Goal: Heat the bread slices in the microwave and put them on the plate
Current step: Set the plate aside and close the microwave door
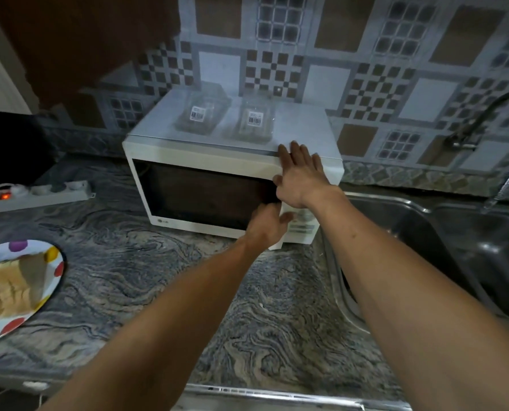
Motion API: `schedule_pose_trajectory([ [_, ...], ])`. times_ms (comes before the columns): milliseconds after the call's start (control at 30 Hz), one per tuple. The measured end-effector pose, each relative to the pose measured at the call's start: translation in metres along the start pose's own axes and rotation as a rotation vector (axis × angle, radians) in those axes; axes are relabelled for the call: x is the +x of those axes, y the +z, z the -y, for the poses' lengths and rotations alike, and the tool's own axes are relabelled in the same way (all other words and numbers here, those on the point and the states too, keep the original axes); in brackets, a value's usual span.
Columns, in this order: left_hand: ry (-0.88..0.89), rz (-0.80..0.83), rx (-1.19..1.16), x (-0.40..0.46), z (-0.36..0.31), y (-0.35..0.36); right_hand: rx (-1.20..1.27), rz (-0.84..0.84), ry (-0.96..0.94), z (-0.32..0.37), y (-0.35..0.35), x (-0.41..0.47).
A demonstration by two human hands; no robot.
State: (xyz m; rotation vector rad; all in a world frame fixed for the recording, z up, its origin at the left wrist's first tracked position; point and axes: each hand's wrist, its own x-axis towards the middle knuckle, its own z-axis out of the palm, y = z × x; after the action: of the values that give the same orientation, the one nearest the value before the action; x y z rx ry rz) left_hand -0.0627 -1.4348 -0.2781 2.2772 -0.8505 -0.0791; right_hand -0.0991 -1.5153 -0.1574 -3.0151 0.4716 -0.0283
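Against the white microwave (217,185), the right hand (299,179) lies flat with straight, slightly spread fingers (294,152) pressing the top front edge above the control panel. Below it, the left hand (268,223) curls its fingers round the right edge of the dark door, gripping it there; the door looks nearly flush with the body. Both bare forearms reach across the veined grey countertop (158,277). Bread slices (7,289) rest on the spotted plate (56,271) at the far left, well apart from the microwave. Two clear packs (201,114) sit on top of the oven, a power strip (42,195) lies to its left, a steel sink (455,247) to its right
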Motion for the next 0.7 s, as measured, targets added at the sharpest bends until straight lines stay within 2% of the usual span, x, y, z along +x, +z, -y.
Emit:
schedule_pose_trajectory([
  [400, -0.055, 0.003, 0.057, 0.008, -0.007, -0.006, 0.008, -0.112, -0.039, -0.003, 0.004, 0.004],
  [567, -0.097, 0.040, -0.021, 0.014, -0.011, -0.009, -0.004, -0.228, -0.035, -0.001, 0.009, 0.009],
  [700, -0.085, 0.072, 0.038, 0.017, -0.010, -0.008, -0.001, -0.248, -0.026, -0.002, 0.011, 0.013],
])
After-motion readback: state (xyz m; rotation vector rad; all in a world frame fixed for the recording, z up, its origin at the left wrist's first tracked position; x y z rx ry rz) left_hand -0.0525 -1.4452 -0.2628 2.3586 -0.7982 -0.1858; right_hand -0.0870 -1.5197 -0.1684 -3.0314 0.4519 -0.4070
